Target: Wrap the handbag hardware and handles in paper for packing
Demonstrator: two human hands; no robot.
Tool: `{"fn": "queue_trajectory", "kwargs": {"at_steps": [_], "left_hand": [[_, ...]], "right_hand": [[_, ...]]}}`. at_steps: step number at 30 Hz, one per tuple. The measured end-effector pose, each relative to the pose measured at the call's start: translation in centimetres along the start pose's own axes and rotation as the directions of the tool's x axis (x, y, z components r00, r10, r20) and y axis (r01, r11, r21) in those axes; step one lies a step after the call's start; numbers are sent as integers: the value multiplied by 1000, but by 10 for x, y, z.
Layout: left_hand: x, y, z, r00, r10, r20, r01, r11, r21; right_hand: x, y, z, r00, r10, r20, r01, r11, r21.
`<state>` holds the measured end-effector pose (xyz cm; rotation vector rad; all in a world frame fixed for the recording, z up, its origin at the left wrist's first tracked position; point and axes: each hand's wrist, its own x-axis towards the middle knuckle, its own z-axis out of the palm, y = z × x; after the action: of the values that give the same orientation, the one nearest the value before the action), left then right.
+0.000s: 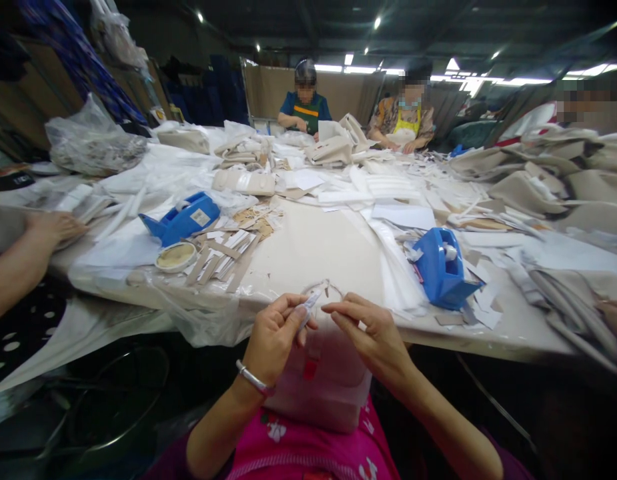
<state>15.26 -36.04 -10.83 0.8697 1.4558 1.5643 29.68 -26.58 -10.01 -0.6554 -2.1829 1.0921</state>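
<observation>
A light beige bag (328, 393) rests on my lap against the table edge, with a red patch on its front and a thin handle loop at its top. My left hand (283, 330), with a silver bangle at the wrist, pinches a small whitish strip (311, 303) over the top of the bag. Just right of it, my right hand (365, 327) hovers above the bag with its fingers stretched toward the strip. Its fingertips are apart, and nothing shows between them.
Blue tape dispensers (191, 219) stand left and right (443, 267) on the cluttered table (315, 247). A round yellowish tin (175, 257) sits beside cut strips (223, 257). Another person's arm (25, 257) reaches in at left. Two people work across the table.
</observation>
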Motion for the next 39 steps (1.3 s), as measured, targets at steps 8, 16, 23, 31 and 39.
{"fn": "queue_trajectory", "kwargs": {"at_steps": [8, 16, 23, 31, 39], "left_hand": [[-8, -4, 13, 1000, 6, 4, -6, 1000, -22], [-11, -2, 10, 987, -99, 128, 132, 950, -284], [-44, -31, -8, 933, -251, 257, 304, 933, -194], [-69, -47, -82, 965, -253, -64, 261, 948, 180], [-45, -102, -130, 984, -167, 63, 129, 911, 392]], "right_hand": [[2, -15, 30, 884, 352, 308, -467, 626, 625], [8, 0, 23, 832, 358, 424, -555, 495, 669], [-17, 25, -16, 867, 497, 37, -441, 731, 521], [-78, 62, -57, 790, 607, -87, -550, 763, 339], [-127, 124, -20, 797, 517, 310, -602, 722, 343]]}}
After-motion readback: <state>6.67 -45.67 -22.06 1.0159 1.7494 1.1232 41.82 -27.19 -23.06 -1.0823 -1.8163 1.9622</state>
